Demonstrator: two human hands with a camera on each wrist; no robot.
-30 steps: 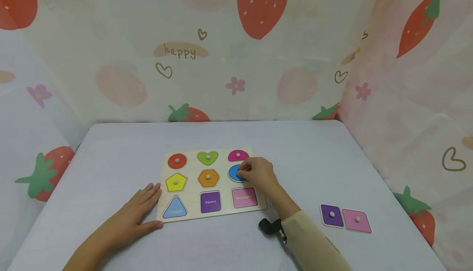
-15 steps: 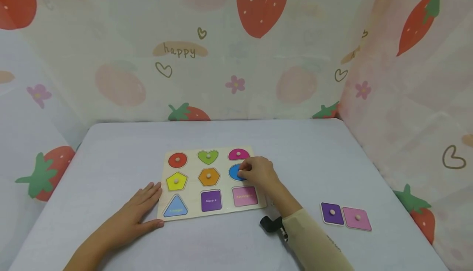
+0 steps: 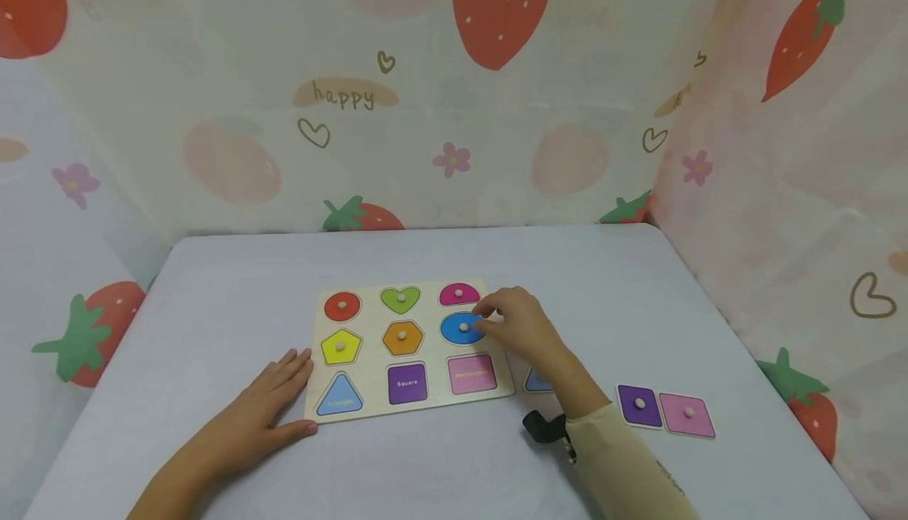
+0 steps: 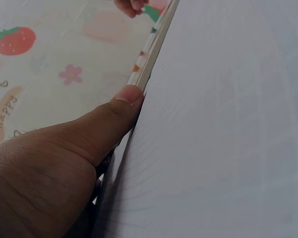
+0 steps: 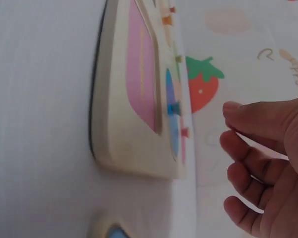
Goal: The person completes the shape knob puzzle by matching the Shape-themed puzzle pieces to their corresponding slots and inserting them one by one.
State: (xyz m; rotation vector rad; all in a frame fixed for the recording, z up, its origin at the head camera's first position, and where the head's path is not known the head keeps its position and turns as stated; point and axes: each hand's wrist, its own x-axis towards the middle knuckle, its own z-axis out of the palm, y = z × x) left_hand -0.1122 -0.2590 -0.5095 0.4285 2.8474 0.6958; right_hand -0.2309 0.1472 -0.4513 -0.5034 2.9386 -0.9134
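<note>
A pale wooden shape board (image 3: 372,344) lies flat on the table. My left hand (image 3: 266,403) rests at its left edge, fingers extended and thumb touching the near corner; the left wrist view shows that thumb (image 4: 109,121) against the board's side. A blue oval piece (image 3: 454,329) with a small knob sits in its recess at the right. My right hand (image 3: 523,327) hovers just right of it, and in the right wrist view its fingers are bent loosely, apart from the knob (image 5: 174,108). The triangle (image 3: 340,397), square (image 3: 407,384) and rectangle (image 3: 472,374) recesses hold no pieces.
Right of the board lie a purple square piece (image 3: 640,406) and a pink piece (image 3: 687,414), both knobbed. A blue piece (image 3: 537,380) is partly hidden under my right forearm. Several knobbed pieces fill the board's upper rows. Strawberry-printed cloth (image 3: 454,126) stands behind the table.
My right hand has let go of the blue oval's knob and drawn back to the right, uncovering the oval and part of the blue piece. The left hand stays at the board's edge.
</note>
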